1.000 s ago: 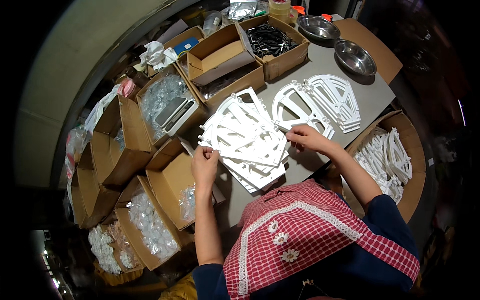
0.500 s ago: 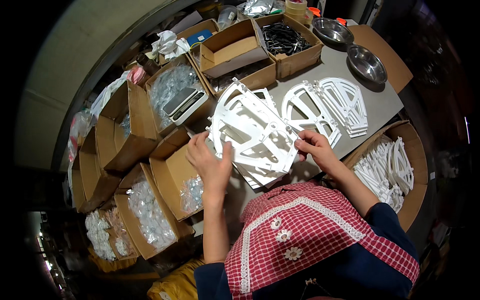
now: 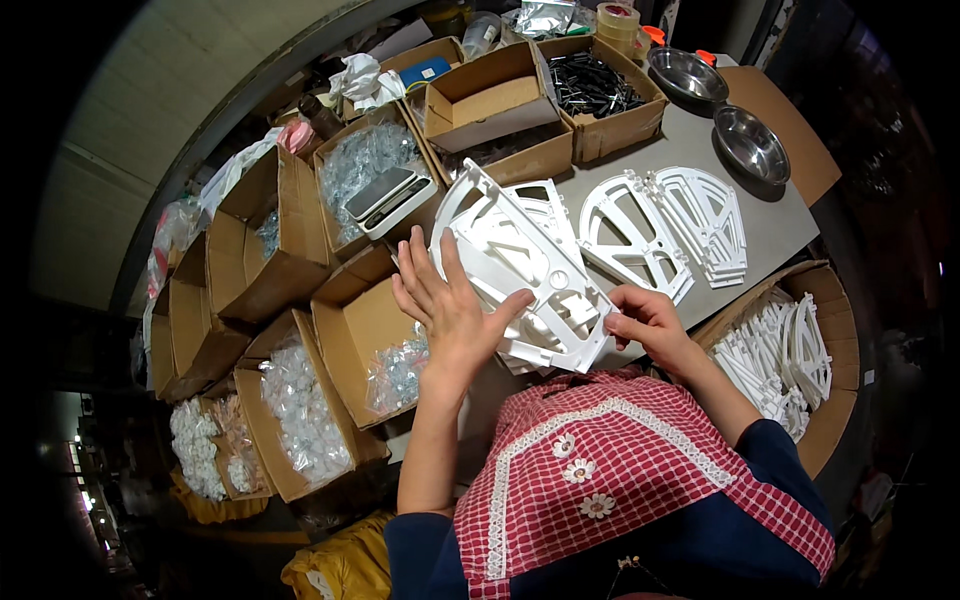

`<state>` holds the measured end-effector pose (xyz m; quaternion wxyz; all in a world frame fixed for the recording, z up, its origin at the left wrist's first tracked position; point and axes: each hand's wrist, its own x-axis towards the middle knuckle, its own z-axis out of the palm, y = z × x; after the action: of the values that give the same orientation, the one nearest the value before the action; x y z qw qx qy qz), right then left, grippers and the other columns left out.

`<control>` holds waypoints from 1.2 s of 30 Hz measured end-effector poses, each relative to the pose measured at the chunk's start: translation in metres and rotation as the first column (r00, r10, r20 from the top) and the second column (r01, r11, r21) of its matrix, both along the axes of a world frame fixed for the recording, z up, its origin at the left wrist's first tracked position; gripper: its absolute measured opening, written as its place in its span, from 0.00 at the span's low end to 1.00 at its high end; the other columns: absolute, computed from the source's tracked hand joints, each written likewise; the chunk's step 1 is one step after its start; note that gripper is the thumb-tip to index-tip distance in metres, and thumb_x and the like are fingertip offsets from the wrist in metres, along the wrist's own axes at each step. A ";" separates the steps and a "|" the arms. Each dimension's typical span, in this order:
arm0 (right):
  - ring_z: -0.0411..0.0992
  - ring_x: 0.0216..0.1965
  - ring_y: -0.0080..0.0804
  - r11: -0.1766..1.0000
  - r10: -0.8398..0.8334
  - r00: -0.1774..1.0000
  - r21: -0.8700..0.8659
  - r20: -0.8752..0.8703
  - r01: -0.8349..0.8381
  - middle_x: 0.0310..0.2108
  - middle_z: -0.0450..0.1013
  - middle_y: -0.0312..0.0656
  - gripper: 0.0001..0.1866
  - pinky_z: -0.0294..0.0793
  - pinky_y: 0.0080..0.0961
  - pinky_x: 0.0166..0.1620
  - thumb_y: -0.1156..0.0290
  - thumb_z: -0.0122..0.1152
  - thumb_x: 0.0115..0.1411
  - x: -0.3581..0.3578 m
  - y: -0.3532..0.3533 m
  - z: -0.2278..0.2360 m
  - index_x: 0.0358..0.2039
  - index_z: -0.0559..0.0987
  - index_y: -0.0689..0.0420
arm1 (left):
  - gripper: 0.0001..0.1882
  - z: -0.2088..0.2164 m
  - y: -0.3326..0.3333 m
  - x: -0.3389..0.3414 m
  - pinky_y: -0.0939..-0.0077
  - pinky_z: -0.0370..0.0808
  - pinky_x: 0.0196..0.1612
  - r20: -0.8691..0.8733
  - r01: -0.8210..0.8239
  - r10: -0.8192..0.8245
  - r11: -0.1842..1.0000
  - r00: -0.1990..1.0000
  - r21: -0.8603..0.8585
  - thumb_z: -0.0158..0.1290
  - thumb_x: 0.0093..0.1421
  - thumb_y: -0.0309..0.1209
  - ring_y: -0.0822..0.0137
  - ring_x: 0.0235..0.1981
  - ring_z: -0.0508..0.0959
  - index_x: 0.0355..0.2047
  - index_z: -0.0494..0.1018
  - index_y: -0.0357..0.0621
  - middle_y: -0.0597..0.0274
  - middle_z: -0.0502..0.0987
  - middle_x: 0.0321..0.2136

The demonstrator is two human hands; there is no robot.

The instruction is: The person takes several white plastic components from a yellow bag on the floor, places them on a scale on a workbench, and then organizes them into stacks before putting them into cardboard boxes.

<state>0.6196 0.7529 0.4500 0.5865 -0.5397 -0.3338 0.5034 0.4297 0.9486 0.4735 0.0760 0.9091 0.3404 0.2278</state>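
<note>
A white fan-shaped plastic frame [image 3: 535,270] is tilted up above a stack of like white parts [image 3: 540,212] in front of me. My right hand [image 3: 650,325] pinches its lower right corner between thumb and fingers. On the frame's left side, my left hand [image 3: 455,310] has its fingers spread, and its thumb lies across the face of the frame. The lower part of the stack is hidden by the frame. To the right on the table lie more white fan-shaped frames [image 3: 635,235], beside an overlapping pile of them [image 3: 705,225].
Cardboard boxes hold bagged small parts [image 3: 300,420], clear plastic bags [image 3: 370,165] and black rods [image 3: 590,85]. A white device [image 3: 390,200] rests on one box. Two metal bowls [image 3: 752,145] stand far right. A box of white parts [image 3: 775,350] is by my right arm.
My left hand has loosened from the frame's left edge and spread its fingers over its side. The frame has tilted steeper, with my right hand still pinching it. The view has shifted slightly.
</note>
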 end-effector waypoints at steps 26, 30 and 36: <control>0.69 0.29 0.17 0.991 0.135 0.990 -0.018 -0.033 -0.136 0.31 0.73 0.34 0.11 0.71 0.16 0.31 0.68 0.60 0.62 -0.016 0.002 0.008 0.38 0.77 0.62 | 0.44 0.034 0.032 -0.024 0.43 0.39 0.64 0.142 -0.098 0.085 0.991 0.986 0.089 0.66 0.44 0.57 0.47 0.63 0.58 0.51 0.67 0.37 0.47 0.70 0.51; 0.70 0.29 0.19 0.990 0.129 0.981 0.028 0.148 -0.135 0.30 0.74 0.36 0.11 0.71 0.16 0.31 0.67 0.59 0.62 -0.017 0.002 0.003 0.37 0.78 0.63 | 0.48 0.033 0.036 -0.025 0.45 0.40 0.64 0.139 -0.138 0.128 0.988 0.982 0.063 0.67 0.40 0.59 0.47 0.63 0.54 0.50 0.66 0.33 0.45 0.67 0.49; 0.72 0.27 0.20 0.986 0.067 0.907 0.111 0.415 -0.123 0.30 0.75 0.39 0.10 0.70 0.17 0.30 0.69 0.60 0.61 -0.019 0.004 -0.005 0.34 0.79 0.65 | 0.49 0.038 0.032 -0.016 0.43 0.39 0.64 0.139 -0.165 0.151 0.982 0.979 0.093 0.65 0.41 0.62 0.47 0.65 0.49 0.47 0.67 0.28 0.41 0.64 0.51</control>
<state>0.6006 0.7564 0.4451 0.5132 -0.5755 -0.5082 0.3835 0.4135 0.9806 0.5111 0.0326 0.8649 0.3934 0.3100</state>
